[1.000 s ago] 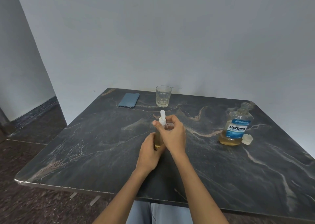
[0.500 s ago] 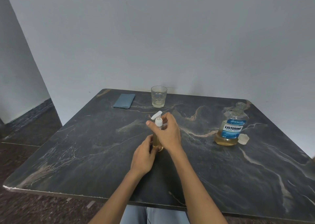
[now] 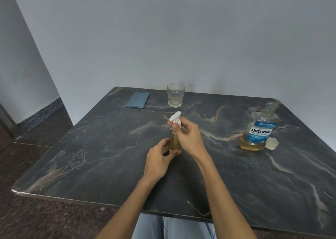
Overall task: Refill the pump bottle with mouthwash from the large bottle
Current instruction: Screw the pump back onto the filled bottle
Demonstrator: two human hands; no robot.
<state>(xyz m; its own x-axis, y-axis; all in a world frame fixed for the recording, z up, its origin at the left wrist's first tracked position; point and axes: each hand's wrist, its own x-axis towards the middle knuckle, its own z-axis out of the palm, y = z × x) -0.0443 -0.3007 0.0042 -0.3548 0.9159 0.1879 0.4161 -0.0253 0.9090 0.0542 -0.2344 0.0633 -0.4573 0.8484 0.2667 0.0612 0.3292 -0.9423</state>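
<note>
Standing upright mid-table, the pump bottle [image 3: 175, 142] has its long axis vertical: the left hand [image 3: 160, 158] grips its base, the right hand [image 3: 187, 136] pinches the white pump collar [image 3: 177, 122] directly above, the large bottle [image 3: 259, 129] uncapped well right.

My view: dark marble table [image 3: 109, 157], pump bottle [image 3: 175, 142] mid-table, glass [image 3: 175, 95] and blue cloth [image 3: 137, 100] at far edge, large bottle [image 3: 258, 131] right, its cap [image 3: 272, 143] just beside it

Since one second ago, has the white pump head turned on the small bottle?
Yes. The pump head stood upright with its nozzle in line before; now its nozzle points up and right, toward the glass. The right hand grips its collar.
</note>
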